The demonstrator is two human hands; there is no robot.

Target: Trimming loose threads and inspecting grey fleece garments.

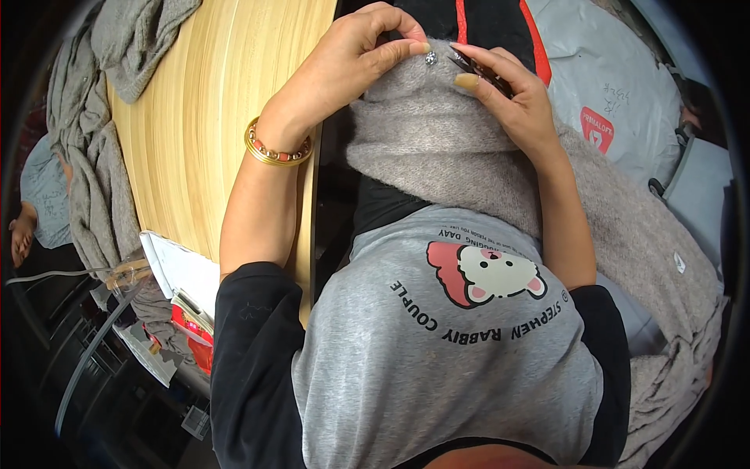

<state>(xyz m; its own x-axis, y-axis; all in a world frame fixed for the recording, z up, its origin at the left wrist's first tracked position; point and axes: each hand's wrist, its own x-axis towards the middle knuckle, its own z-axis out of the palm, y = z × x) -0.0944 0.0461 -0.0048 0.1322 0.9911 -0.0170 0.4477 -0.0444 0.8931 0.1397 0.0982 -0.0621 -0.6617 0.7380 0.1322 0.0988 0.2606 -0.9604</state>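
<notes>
A fuzzy grey-beige knit garment [445, 141] lies in folds across my lap. Near its far edge sits a small, sparkly round button [430, 58]. My left hand [336, 70] has thumb and forefinger pinched on the knit just left of the button. In my right hand [519, 98], fingers closed, is a pair of dark thread snips [484, 72]. Their pointed blades face the button from its right and look slightly apart. Part of the snips is hidden by my right fingers and thumb. Any thread is too fine to make out.
A pale wooden table [187, 133] stands at my left, with grey knitwear [90, 156] over its far-left edge. Papers [183, 266] lie at its near end. A large whitish plastic bag [617, 62] is at the right. Another person's hand [22, 234] shows at the far left.
</notes>
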